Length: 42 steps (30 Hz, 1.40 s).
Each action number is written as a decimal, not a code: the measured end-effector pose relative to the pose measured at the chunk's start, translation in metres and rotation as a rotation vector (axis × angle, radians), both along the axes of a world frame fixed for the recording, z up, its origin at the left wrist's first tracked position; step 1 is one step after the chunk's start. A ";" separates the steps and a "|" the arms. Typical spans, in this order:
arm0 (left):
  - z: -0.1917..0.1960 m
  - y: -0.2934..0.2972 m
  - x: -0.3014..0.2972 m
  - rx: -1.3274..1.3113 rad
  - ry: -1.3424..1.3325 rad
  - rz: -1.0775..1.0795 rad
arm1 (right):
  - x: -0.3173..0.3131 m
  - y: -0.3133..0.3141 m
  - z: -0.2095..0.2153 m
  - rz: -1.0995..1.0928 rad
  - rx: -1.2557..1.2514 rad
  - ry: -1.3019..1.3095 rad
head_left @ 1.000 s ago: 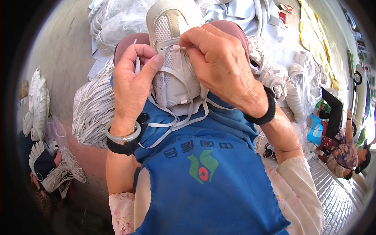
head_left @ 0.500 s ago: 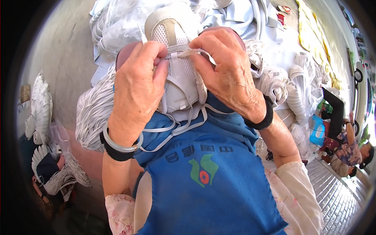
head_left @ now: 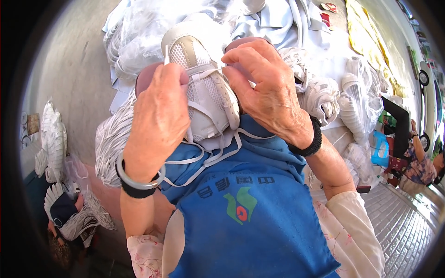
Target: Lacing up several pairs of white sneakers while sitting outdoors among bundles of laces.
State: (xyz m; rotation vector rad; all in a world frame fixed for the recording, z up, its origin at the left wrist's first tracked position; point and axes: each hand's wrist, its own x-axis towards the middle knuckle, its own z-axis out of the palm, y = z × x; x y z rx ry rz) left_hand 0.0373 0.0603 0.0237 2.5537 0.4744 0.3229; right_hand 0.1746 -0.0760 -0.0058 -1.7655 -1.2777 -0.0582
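Note:
A white and beige mesh shoe [head_left: 204, 88] rests on my lap, its toe pointing away from me. My left hand [head_left: 162, 109] is closed at the shoe's left side, with a white lace end [head_left: 167, 55] sticking up from its fingers. My right hand [head_left: 271, 85] bends over the shoe's right edge, thumb and forefinger close together on a white shoelace [head_left: 213, 72] that runs from the upper. One lace crosses the tongue, and loose lace loops [head_left: 208, 160] trail over my blue apron [head_left: 269, 222]. The left fingertips are partly hidden.
A bundle of white laces [head_left: 113, 146] hangs at my left. Plastic-wrapped material [head_left: 143, 41] lies beyond the shoe. More white shoes [head_left: 322, 99] and bagged items [head_left: 357, 102] are on the right. A person [head_left: 417, 160] sits farther right, near a parked car [head_left: 431, 111].
My left hand has drawn back toward me and away from the lace crossing; my right fingers have lifted slightly apart from it. The shoe has shifted a little left and nearer in the view.

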 end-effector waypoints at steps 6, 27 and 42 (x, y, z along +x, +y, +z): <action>0.014 0.022 -0.032 -0.287 0.111 0.058 | -0.007 0.002 0.007 0.071 -0.007 0.045; -0.014 0.004 -0.053 -0.969 -0.368 0.391 | -0.092 0.006 0.036 0.863 -0.149 0.377; -0.018 -0.019 -0.056 -1.391 -0.465 0.358 | -0.064 0.024 0.020 0.320 -0.169 1.220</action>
